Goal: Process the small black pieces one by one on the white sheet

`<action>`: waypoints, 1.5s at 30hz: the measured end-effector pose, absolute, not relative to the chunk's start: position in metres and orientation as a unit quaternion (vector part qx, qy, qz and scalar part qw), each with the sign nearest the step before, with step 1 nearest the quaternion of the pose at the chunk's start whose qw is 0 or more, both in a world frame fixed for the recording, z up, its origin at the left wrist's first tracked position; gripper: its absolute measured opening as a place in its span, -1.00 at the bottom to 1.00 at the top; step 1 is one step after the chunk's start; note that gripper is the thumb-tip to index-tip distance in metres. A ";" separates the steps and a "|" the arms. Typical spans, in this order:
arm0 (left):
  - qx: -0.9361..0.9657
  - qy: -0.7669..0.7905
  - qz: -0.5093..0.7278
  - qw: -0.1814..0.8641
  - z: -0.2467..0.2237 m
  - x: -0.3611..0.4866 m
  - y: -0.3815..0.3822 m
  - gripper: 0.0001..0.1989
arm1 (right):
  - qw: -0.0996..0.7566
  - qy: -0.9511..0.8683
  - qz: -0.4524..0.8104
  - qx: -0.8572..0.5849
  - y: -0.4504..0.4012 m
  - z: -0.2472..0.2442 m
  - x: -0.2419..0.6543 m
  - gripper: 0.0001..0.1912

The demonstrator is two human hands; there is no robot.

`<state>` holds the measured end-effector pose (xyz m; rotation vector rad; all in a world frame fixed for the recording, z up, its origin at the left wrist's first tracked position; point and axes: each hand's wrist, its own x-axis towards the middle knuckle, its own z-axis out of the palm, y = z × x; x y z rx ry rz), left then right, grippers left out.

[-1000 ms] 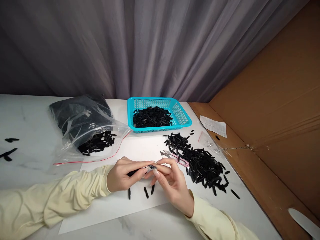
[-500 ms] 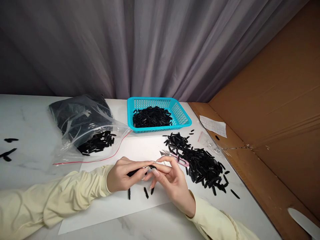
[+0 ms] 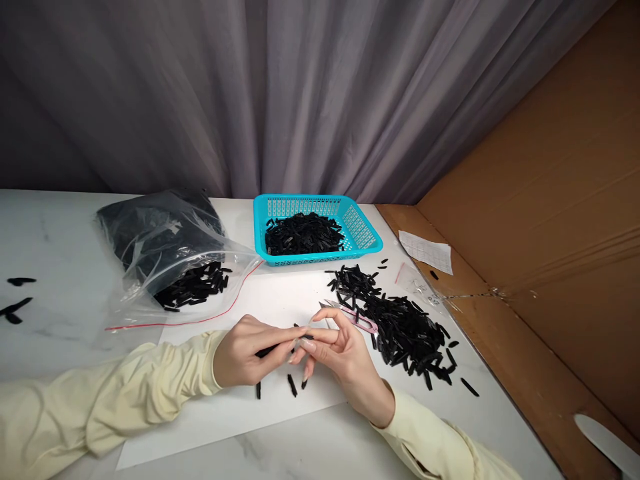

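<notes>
Left hand (image 3: 255,352) closed around at least one slim, matt-black strip (image 3: 266,351), a dark end showing at its fingertips; right hand (image 3: 347,353) curled narrow, thumb at that same end; whether it gripped could not be told; three loose black strips (image 3: 293,385) lay just nearside of the hands on a smooth white paper sheet (image 3: 200,427); pink-handled metal snips (image 3: 367,325) lay just beyond the right hand, with a heap of black strips (image 3: 413,337) to its right; beyond both hands, a turquoise perforated plastic basket (image 3: 371,247); judged risks: the strip slipping, from so slight a fingertip hold; the right knuckles catching the bare blades, from reaching forward unwatched.
</notes>
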<state>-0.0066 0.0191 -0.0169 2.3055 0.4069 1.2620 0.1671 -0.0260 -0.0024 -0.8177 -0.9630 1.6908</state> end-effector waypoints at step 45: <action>0.626 0.390 0.365 0.567 -0.005 -0.002 0.029 -0.57 | 0.478 -0.660 0.331 -0.476 0.074 0.061 0.194 -0.58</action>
